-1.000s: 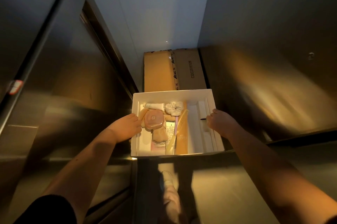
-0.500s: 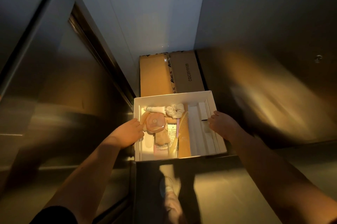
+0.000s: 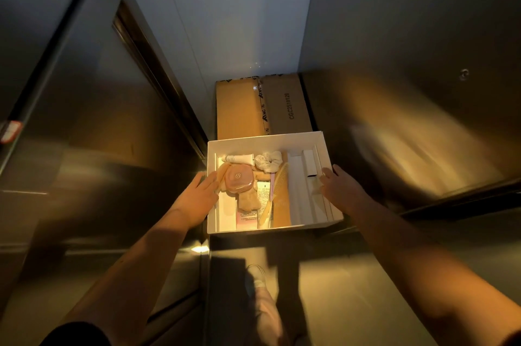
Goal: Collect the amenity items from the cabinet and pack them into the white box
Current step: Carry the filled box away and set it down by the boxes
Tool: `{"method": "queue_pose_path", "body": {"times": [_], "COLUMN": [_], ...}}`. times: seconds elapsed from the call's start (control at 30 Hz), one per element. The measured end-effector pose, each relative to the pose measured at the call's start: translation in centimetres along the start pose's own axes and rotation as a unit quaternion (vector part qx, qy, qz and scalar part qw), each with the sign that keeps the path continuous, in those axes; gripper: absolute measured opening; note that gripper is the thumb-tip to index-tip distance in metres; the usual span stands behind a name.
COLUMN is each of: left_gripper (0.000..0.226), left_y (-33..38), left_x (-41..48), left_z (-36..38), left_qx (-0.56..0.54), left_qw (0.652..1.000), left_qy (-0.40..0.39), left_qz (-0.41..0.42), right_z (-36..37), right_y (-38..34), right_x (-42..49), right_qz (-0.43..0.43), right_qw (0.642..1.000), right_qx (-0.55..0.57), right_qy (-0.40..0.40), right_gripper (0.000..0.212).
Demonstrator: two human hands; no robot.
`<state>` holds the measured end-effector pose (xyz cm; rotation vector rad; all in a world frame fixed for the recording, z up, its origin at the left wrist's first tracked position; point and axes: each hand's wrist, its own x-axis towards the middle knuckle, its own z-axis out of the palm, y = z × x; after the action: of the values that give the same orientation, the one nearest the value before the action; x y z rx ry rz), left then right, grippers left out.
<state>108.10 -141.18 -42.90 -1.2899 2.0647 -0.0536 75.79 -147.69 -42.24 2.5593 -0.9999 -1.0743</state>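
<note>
Steel cabinets [image 3: 84, 176] all round: left hand [image 3: 197, 199] presses flat, right hand [image 3: 341, 190] grips the box [image 3: 265, 144] rim, to carry it level.

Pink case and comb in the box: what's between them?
In the head view, a printed packet and a thin lilac handle lie between the pink case and the comb, inside the box.

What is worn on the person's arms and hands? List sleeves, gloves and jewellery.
The left hand and right hand are bare: no gloves, and no rings or watch that the dim light shows. Both forearms are uncovered. A black sleeve ends at the left upper arm; a right sleeve cannot be made out.
</note>
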Motion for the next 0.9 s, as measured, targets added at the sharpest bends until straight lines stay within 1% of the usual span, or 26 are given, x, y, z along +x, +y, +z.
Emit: {"method": "queue_pose_path", "body": {"times": [0.13, 0.27, 0.33, 0.4, 0.43, 0.5, 0.57, 0.63, 0.7, 0.77, 0.9], "left_gripper": [0.065, 0.075, 0.070, 0.055, 0.053, 0.057, 0.066, 0.075, 0.080, 0.083, 0.087], "left_y": [0.9, 2.3, 3.3, 4.3, 4.9, 6.0, 7.0, 7.9, 8.6, 9.1, 9.4], "left_x": [-1.6, -2.9, -3.3, -3.4, -3.3, -3.1, -2.9, -2.7, -2.4, -2.1, -1.5], "left_z": [-0.4, -0.8, -0.9, -0.9, -0.9, -0.8, -0.4, 0.2, 0.6, 0.8, 1.3], "left_qx": [-0.074, -0.182, -0.222, -0.251, -0.266, -0.291, -0.301, -0.301, -0.314, -0.332, -0.321], "left_qw": [0.996, 0.978, 0.967, 0.956, 0.949, 0.938, 0.932, 0.929, 0.921, 0.912, 0.911], "left_qy": [-0.002, 0.009, 0.030, 0.063, 0.077, 0.085, 0.085, 0.092, 0.102, 0.113, 0.141], "left_qz": [-0.052, -0.104, -0.122, -0.140, -0.150, -0.169, -0.184, -0.197, -0.207, -0.213, -0.219], "right_z": [0.0, -0.2, -0.4, -0.4, -0.4, -0.1, 0.2, 0.7, 1.3, 1.8, 2.4], "right_y": [-0.6, -1.1, -1.7, -2.7, -3.2, -4.4, -5.4, -6.2, -6.8, -7.1, -7.1], "right_x": [-0.6, -1.4, -1.8, -2.1, -2.3, -2.5, -2.6, -2.5, -2.3, -1.9, -1.0], "right_qz": [0.034, 0.087, 0.112, 0.129, 0.134, 0.142, 0.161, 0.180, 0.187, 0.185, 0.204], "right_qw": [0.998, 0.980, 0.966, 0.950, 0.943, 0.930, 0.916, 0.906, 0.898, 0.903, 0.912], "right_qx": [0.053, 0.178, 0.233, 0.280, 0.301, 0.330, 0.351, 0.368, 0.382, 0.370, 0.333], "right_qy": [0.011, 0.025, 0.033, 0.044, 0.054, 0.084, 0.104, 0.110, 0.111, 0.115, 0.129], "right_gripper": [0.044, 0.046, 0.045, 0.042, 0.039, 0.036, 0.042, 0.051, 0.056, 0.058, 0.063]}}
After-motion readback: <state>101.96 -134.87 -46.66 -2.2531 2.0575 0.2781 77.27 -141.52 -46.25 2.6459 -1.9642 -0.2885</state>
